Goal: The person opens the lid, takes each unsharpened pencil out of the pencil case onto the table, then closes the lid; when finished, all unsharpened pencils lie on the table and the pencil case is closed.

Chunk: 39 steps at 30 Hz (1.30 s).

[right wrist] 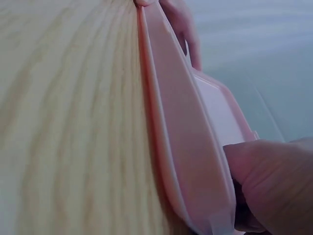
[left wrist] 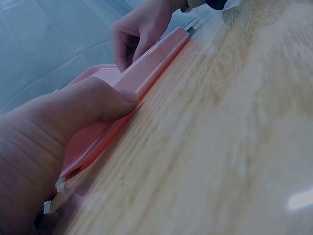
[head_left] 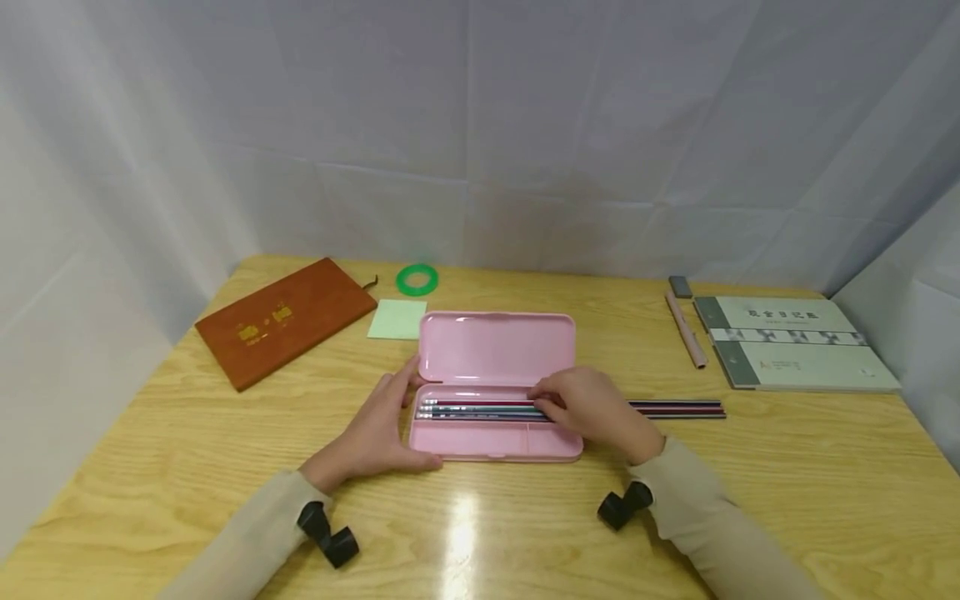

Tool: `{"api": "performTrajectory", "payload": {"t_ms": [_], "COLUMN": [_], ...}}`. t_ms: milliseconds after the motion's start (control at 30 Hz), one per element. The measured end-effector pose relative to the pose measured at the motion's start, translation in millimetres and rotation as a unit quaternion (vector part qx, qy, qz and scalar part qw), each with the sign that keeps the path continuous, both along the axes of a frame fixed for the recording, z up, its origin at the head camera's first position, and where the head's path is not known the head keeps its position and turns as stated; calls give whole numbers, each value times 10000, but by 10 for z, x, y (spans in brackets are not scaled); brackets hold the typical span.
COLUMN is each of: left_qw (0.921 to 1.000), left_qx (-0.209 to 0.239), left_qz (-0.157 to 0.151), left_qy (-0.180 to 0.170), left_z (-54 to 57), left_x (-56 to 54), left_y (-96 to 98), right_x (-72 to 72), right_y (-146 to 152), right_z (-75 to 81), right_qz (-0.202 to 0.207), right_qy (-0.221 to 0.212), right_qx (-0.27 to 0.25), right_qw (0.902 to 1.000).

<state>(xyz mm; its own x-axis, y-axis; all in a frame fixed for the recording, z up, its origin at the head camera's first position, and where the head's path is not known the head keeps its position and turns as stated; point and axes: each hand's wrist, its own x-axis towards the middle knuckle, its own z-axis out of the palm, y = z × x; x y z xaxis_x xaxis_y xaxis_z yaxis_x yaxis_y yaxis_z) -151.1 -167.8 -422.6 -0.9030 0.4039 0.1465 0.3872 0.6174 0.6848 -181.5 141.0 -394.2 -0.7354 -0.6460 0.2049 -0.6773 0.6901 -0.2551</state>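
A pink pencil case [head_left: 465, 440] lies on a wooden table [head_left: 450, 542] in front of a person, its lid [head_left: 497, 348] tipped open along the far side. The left hand [head_left: 375, 433] holds the case at its left end, thumb against the near wall and fingers by the far corner. The right hand [head_left: 592, 408], fingers bent, grips a bundle of pencils [head_left: 480, 410] towards the right end of the case. The pencils lie side by side in the long back compartment [head_left: 480, 392], silvery ends to the left. More pencil lengths [head_left: 678, 409] jut out to the right of the case (the right hand hides the middle stretch, so whether these are the same pencils cannot be told). To work well here, the left hand should press just enough to stop the case sliding, while the right should keep the pencils parallel and low. Loosening the fingers gradually would probably prevent rolling or crossing.
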Motion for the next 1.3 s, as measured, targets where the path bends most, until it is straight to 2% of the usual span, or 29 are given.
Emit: {"api": "performTrajectory", "payload": {"t_ms": [200, 433, 567, 733, 867, 1033, 1300], "left_qw": [10000, 10000, 10000, 10000, 10000, 10000, 10000], "left_qx": [-11, 29, 28, -50, -63, -37, -35], "left_qz": [2, -4, -5, 31, 15, 42, 21], "left_qy": [19, -15, -17, 21, 25, -8, -9], "left_z": [-5, -1, -6, -8, -4, -4, -13], "left_x": [-3, -2, 2, -1, -6, -2, 2], "left_y": [-4, 0, 6, 3, 0, -7, -2], "right_x": [-2, -13, 5, 62, 107, 190, 443], "right_y": [-102, -132, -118, -41, 149, 534, 1224], "right_z": [13, 19, 25, 87, 114, 65, -45], "right_qz": [-116, -223, -216, -422, -584, -832, -1269], "right_qy": [-59, -241, -284, -328, -270, -329, -497], "right_qx": [213, 214, 122, -201, -417, -660, -822], "right_qw": [9997, 9992, 9993, 9984, 9971, 9938, 9872]}}
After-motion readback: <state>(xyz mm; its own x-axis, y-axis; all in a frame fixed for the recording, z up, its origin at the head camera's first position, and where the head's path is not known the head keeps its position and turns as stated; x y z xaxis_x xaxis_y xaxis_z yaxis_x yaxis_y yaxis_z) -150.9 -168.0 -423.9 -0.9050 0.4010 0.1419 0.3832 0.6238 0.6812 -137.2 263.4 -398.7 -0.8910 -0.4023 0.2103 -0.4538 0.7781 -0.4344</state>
